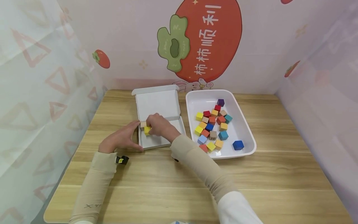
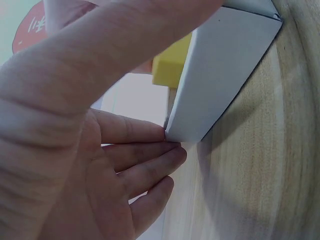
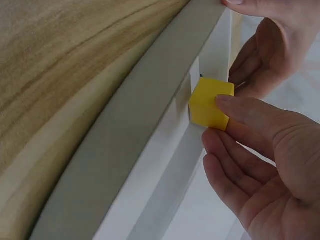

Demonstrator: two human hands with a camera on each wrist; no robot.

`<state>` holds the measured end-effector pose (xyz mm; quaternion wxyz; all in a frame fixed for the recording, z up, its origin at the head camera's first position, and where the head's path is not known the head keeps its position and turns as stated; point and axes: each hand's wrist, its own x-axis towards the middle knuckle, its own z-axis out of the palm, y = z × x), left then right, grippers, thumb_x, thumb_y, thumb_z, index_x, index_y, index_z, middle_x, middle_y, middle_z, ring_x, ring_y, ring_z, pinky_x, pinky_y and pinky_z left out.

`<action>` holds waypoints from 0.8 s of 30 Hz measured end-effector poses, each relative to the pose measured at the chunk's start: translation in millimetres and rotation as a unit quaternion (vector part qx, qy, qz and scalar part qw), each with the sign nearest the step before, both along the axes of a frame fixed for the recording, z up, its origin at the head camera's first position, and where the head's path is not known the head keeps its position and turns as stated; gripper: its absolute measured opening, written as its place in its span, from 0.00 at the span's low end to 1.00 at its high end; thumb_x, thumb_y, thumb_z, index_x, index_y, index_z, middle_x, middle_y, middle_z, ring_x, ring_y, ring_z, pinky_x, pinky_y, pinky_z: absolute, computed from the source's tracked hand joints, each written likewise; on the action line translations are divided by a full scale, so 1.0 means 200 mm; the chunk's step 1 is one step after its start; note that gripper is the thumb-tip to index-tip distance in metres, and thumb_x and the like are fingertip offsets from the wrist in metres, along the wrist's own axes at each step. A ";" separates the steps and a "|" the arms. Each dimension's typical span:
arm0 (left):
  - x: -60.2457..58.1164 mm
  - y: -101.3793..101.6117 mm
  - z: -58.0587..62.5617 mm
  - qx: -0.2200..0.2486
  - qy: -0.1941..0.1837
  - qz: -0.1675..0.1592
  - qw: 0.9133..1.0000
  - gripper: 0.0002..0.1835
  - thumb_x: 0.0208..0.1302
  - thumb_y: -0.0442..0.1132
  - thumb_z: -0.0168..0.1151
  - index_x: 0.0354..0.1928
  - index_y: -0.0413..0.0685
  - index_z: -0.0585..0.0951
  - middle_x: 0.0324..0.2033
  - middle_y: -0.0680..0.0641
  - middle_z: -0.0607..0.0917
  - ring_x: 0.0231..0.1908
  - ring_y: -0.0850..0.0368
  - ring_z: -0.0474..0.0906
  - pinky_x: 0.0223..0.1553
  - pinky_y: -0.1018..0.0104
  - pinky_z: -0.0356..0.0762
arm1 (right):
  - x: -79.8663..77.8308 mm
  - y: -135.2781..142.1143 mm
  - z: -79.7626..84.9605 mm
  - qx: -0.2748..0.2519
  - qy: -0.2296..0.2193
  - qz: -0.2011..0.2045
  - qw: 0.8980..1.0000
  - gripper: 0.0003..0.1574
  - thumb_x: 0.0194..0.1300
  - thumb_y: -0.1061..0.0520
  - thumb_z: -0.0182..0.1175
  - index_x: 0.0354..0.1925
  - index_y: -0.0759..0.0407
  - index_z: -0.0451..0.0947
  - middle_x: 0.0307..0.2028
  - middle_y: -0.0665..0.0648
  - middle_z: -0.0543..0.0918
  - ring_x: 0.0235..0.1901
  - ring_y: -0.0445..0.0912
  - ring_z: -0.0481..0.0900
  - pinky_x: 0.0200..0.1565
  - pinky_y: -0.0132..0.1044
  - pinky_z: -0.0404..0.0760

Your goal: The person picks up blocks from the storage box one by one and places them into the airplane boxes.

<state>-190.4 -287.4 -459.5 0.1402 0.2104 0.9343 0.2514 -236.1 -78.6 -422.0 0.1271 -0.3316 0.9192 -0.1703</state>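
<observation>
An open white cardboard box point(image 1: 175, 124) lies on the table with its lid point(image 1: 158, 104) raised at the back. Between thumb and fingers my right hand point(image 1: 160, 125) pinches a yellow cube point(image 3: 207, 107), down in the box's front-left part. Just behind that cube, in the back-left corner, sits a plain wood-coloured cube point(image 1: 142, 124). My left hand point(image 1: 121, 137) spans the box's left wall point(image 2: 220, 75) from outside. Its thumb touches the front corner and its fairly straight fingers point(image 2: 150, 165) touch the back one.
Right of the box stands a white plastic tray point(image 1: 252, 144) holding several loose cubes in red, orange, yellow, blue, teal, purple and wood colours. The wood-grain table point(image 1: 156, 186) extends in front of both. Printed cloth walls point(image 1: 126, 46) enclose the back and sides.
</observation>
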 end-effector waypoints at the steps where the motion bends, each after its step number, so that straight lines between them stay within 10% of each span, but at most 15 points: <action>1: 0.00 0.00 0.00 -0.003 0.001 0.000 1.000 0.70 0.47 0.60 0.86 0.82 0.34 0.53 0.80 0.32 0.60 0.78 0.33 0.60 0.76 0.34 0.64 | 0.00 0.00 -0.01 -0.002 0.001 -0.003 1.000 0.04 0.67 0.61 0.73 0.40 0.60 0.90 0.36 0.52 0.88 0.32 0.43 0.76 0.36 0.31 0.77; 24: 0.00 0.00 0.00 -0.009 -0.004 0.003 1.000 0.69 0.49 0.58 0.86 0.81 0.32 0.53 0.80 0.30 0.58 0.80 0.31 0.56 0.78 0.33 0.61 | 0.03 -0.06 -0.10 -0.036 0.041 -0.045 0.998 0.11 0.63 0.54 0.78 0.38 0.59 0.88 0.37 0.52 0.91 0.34 0.43 0.84 0.37 0.30 0.82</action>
